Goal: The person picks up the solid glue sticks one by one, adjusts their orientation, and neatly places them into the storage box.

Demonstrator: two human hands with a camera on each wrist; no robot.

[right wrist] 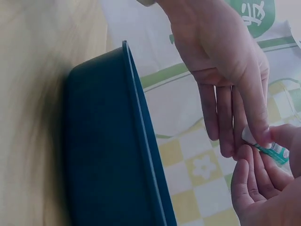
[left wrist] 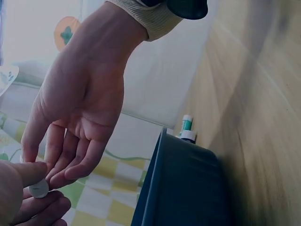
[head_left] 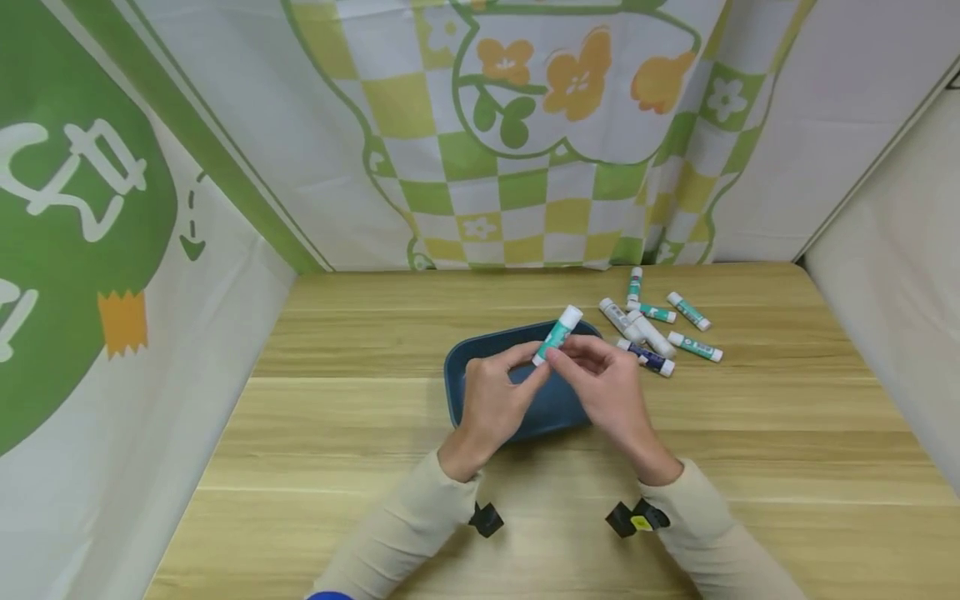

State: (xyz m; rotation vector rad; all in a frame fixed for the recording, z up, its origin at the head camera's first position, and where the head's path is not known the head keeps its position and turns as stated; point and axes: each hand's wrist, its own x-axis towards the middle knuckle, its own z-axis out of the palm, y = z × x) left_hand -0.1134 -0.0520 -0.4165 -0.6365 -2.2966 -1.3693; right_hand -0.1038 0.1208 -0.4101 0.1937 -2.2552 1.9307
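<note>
Over the dark blue bin (head_left: pixel 551 417), both hands hold one glue stick (head_left: pixel 558 335) with a teal label and white ends, tilted up to the right. The left hand (head_left: pixel 495 398) pinches its lower end between thumb and fingers. My right hand (head_left: pixel 611 387) grips it from the other side, thumb against the label. In the left wrist view, one round white end (left wrist: pixel 38 189) shows between the fingertips. From the right wrist, the teal label (right wrist: pixel 277 153) appears beyond the meeting thumbs. Fingers partly cover the stick.
Right of the bin lie several loose glue sticks: teal ones (head_left: pixel 696 346), white ones (head_left: pixel 651 335) and a dark blue one (head_left: pixel 654 360). A wooden table (head_left: pixel 337 467) carries everything. Behind it hangs a checked, flower-printed curtain (head_left: pixel 525 192); side walls stand left and right.
</note>
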